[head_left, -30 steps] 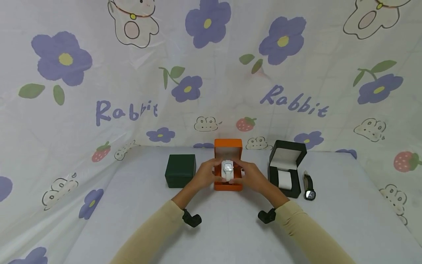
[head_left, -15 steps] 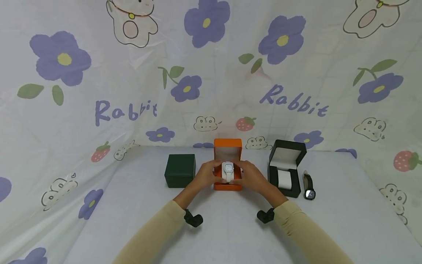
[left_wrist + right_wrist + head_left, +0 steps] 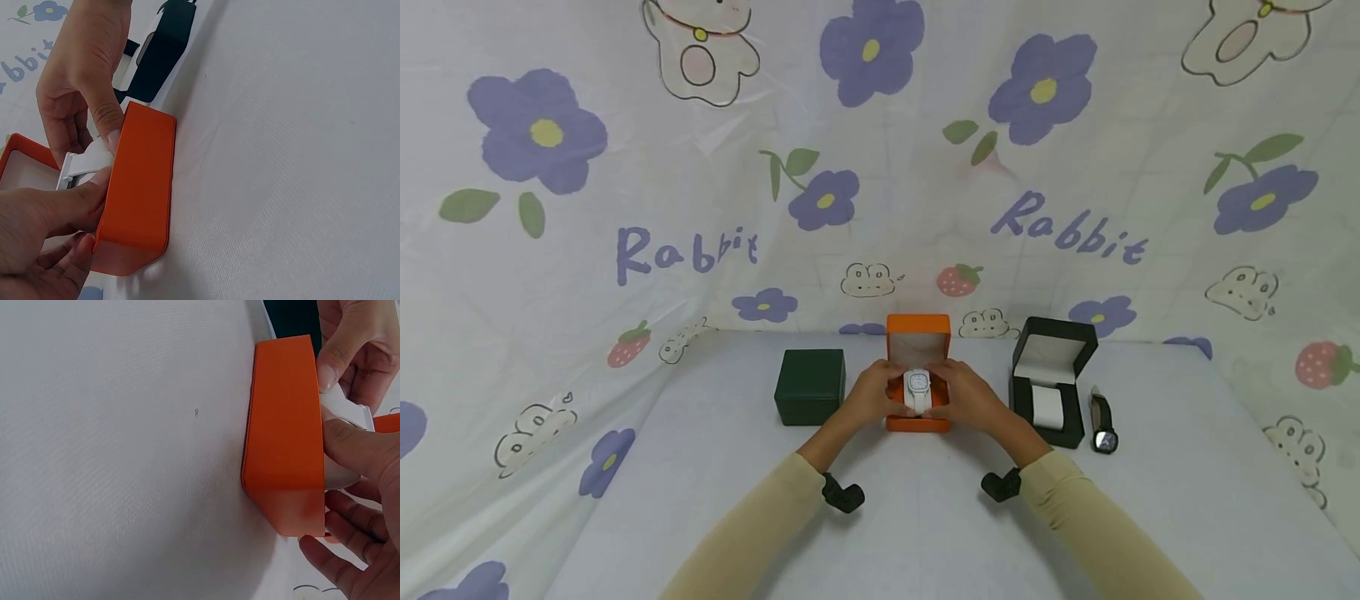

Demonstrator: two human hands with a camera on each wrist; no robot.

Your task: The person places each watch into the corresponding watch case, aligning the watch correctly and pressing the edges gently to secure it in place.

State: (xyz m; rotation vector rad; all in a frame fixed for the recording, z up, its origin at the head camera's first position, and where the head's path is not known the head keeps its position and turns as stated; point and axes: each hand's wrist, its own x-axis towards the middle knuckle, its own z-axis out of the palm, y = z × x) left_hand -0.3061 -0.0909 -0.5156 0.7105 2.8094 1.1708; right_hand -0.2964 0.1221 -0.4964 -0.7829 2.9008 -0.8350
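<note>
An orange watch box [image 3: 918, 424] stands with its lid up in the middle of the table. Inside it, a white wristwatch [image 3: 918, 382] wrapped on a pale cushion faces up. My left hand [image 3: 872, 393] pinches the watch and cushion from the left, thumb near the front edge. From the right, my right hand [image 3: 972, 398] pinches it the same way. In the left wrist view, the watch's white strap [image 3: 89, 161] shows between both thumbs, just above the box's front wall. The right wrist view shows some right fingers [image 3: 325, 556] spread beside the box; the cushion's underside is hidden.
A closed dark green box [image 3: 810, 388] sits to the left. To the right stands a black watch box [image 3: 1063, 429], lid up, with a white cushion [image 3: 1047, 408] inside. A dark-strapped watch [image 3: 1103, 429] lies beside it. A printed curtain [image 3: 917, 208] hangs behind the table.
The hands keep their hold on the watch and cushion with only very slight shifts. The watch face tilts a little differently; the boxes and the dark watch stay put.
</note>
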